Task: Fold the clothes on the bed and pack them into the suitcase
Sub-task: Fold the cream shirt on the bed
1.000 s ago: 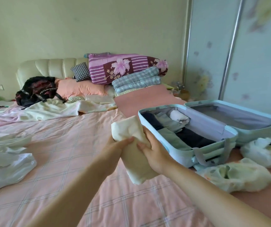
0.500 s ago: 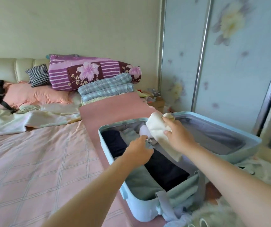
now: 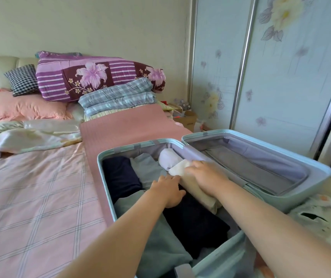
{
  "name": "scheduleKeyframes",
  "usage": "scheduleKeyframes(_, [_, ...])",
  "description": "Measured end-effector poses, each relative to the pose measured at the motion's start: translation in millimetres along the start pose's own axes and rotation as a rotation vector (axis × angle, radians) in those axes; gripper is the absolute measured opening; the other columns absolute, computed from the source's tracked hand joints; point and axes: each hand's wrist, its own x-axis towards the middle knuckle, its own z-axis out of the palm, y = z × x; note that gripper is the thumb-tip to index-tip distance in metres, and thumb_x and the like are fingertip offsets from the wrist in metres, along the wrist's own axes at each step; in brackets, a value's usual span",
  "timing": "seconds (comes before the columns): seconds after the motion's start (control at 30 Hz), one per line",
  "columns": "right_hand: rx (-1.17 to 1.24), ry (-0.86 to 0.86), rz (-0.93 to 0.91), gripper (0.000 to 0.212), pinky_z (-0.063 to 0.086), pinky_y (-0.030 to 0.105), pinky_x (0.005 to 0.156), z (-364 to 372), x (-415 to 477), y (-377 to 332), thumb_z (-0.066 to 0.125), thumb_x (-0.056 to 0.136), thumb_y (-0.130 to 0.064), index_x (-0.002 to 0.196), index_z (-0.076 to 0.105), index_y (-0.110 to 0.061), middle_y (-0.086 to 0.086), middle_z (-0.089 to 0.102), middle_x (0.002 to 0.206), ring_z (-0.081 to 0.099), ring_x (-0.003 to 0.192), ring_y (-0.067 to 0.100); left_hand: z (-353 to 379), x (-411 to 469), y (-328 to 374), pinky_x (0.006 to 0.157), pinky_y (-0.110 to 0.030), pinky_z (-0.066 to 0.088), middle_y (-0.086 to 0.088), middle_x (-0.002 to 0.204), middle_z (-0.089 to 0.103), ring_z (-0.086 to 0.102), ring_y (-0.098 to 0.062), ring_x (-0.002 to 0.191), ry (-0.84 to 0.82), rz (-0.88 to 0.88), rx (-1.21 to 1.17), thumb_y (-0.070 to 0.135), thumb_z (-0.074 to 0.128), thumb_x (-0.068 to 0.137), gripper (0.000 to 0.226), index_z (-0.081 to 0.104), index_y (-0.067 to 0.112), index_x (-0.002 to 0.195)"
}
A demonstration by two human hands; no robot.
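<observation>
Two hands reach into the open light-blue suitcase (image 3: 107, 187), which lies on the bed (image 3: 30, 197) right of centre in the frame. The left hand (image 3: 170, 190) rests flat on the packed clothes (image 3: 120, 177), fingers straight, tips touching the rolled cream garment (image 3: 200, 197). The right hand (image 3: 207, 175) lies over that roll, fingers curled on its far end.

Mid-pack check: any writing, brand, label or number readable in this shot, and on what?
No text can be read anywhere.
Suitcase: no brand or label shows on its shell or lining.
Cardboard box beside the bed: dark print, too blurred to read.
Wardrobe doors: painted flowers only.
Cream garment under the right hand: no tag in view.
</observation>
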Motion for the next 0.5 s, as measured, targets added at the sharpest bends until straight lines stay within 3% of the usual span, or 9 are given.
scheduleKeyframes(0.17, [0.018, -0.115, -0.040, 0.046, 0.024, 0.029, 0.119, 6.3, 5.3, 10.5, 0.035, 0.105, -0.022, 0.149, 0.048, -0.023, -0.001, 0.040, 0.158, 0.033, 0.147, 0.016, -0.1, 22.0, -1.0, 0.111, -0.045, 0.031, -0.005, 0.154, 0.031, 0.029, -0.028, 0.140, 0.168, 0.048, 0.023, 0.029, 0.037, 0.102, 0.050, 0.029, 0.017, 0.150])
scheduleKeyframes(0.33, [0.010, -0.118, -0.043, 0.052, 0.020, 0.031, 0.122, 10.4, 1.5, 11.7, 0.034, 0.102, -0.018, 0.154, 0.038, -0.020, 0.000, 0.030, 0.163, 0.027, 0.149, 0.016, -0.6, 49.1, -2.4, 0.112, -0.047, 0.032, -0.008, 0.155, 0.034, 0.033, -0.032, 0.140, -0.070, 0.080, -0.046, 0.035, 0.029, 0.103, 0.046, 0.037, 0.018, 0.146])
scheduleKeyframes(0.5, [-0.064, -0.117, -0.029, 0.050, 0.014, 0.027, 0.122, 15.6, -3.9, 13.9, 0.031, 0.107, -0.025, 0.156, 0.034, -0.017, 0.004, 0.021, 0.166, 0.021, 0.151, 0.018, 9.8, 59.6, -11.3, 0.121, -0.045, 0.018, -0.007, 0.166, 0.010, 0.015, -0.029, 0.151, -0.138, 0.030, -0.056, 0.048, 0.027, 0.101, 0.060, 0.019, 0.026, 0.157])
